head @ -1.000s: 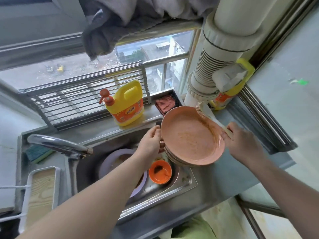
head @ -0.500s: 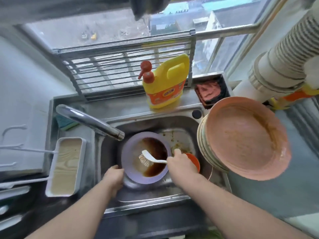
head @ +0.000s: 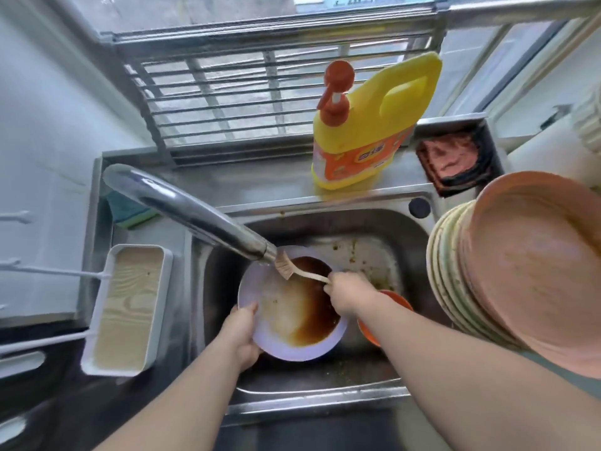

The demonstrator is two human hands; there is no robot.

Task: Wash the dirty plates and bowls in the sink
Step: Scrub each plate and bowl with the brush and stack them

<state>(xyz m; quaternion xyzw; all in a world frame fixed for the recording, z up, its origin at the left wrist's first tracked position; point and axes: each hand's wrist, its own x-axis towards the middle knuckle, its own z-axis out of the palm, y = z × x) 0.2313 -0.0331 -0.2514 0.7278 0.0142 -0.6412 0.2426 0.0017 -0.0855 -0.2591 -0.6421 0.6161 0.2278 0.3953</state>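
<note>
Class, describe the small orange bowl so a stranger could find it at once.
Start at the steel sink. The small orange bowl sits inside, right of the lilac plate of brown sauce, partly hidden under the right arm. It alone is bright orange.

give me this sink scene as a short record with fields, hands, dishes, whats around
left hand: grips near rim of round lilac plate with brown sauce
right hand: holds pale dish brush, bristles by steel tap spout
steel sink: also holds small orange bowl
right counter: stack of pink and cream plates
back ledge: yellow detergent bottle
water: none visible
</note>
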